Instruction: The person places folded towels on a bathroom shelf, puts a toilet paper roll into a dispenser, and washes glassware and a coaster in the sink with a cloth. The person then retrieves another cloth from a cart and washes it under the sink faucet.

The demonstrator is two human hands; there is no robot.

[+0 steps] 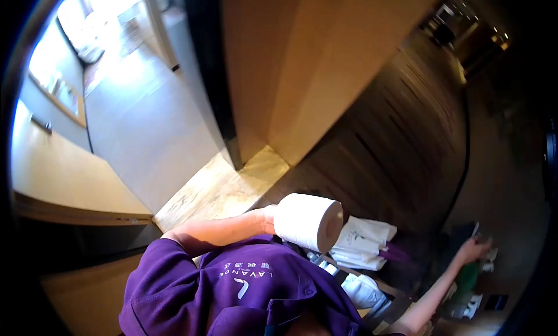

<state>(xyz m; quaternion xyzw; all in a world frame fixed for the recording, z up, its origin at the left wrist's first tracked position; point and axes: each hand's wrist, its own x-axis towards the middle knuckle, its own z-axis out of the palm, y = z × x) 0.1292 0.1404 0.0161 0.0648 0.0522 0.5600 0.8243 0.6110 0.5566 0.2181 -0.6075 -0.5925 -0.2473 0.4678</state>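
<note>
Toilet paper roll (299,220), white and thick, sits in the left hand (268,218), near the middle of the scene, just beyond the chest of the purple shirt (232,295). That hand grips the roll from its left end, with most of the fingers hidden behind the paper; the hollow core faces right. The left forearm reaches across from the near left, bare below the short sleeve. On the near right, the right hand (474,250) is stretched out well apart from the roll, over a cluster of dim supplies; it is blurred, so I cannot tell whether its fingers are spread or pinching something. Just beneath that hand shows a green item (467,277), too dark to make out. Between the two hands, just right of the roll, lies a stack of white printed items (361,243), with a white crumpled bundle (361,290) nearer the body. Farther off, a wooden panel (290,63) divides the scene: to its left, a pale stone threshold (203,191) leads to a bright grey floor (139,103); to its right runs a dark streaked carpet (395,109).
</note>
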